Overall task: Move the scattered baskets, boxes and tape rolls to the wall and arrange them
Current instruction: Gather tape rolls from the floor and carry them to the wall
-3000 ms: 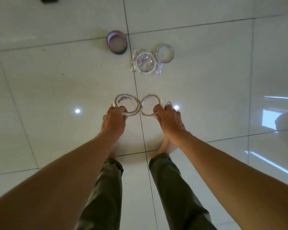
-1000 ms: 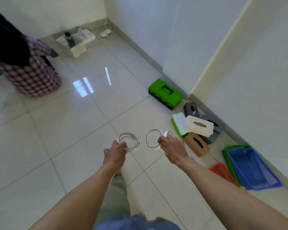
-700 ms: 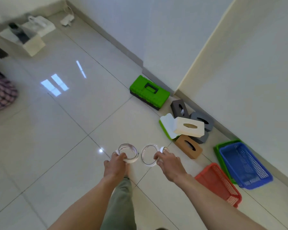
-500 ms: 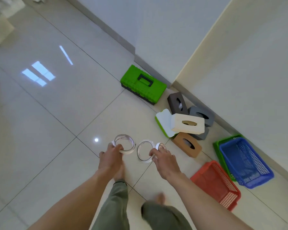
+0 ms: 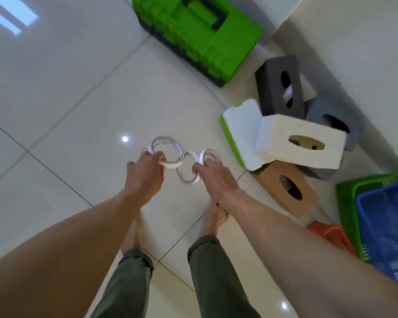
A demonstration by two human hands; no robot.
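My left hand grips a thin white tape roll above the tiled floor. My right hand holds two more thin tape rolls, one hanging below the fingers and a smaller one above them. By the wall to the right lie several tissue boxes: a cream one on top, a brown one, a dark grey one and a lighter grey one. A blue basket sits nested in a green basket, with a red basket beside them.
A green toolbox lies near the wall corner at the top. A green-and-white box leans under the cream tissue box. My bare feet stand on the glossy tiles below my hands. Open floor stretches to the left.
I picked the tape rolls off the floor, turned and walked toward the wall. The boxes and baskets are now much closer, and my view has tilted downward.
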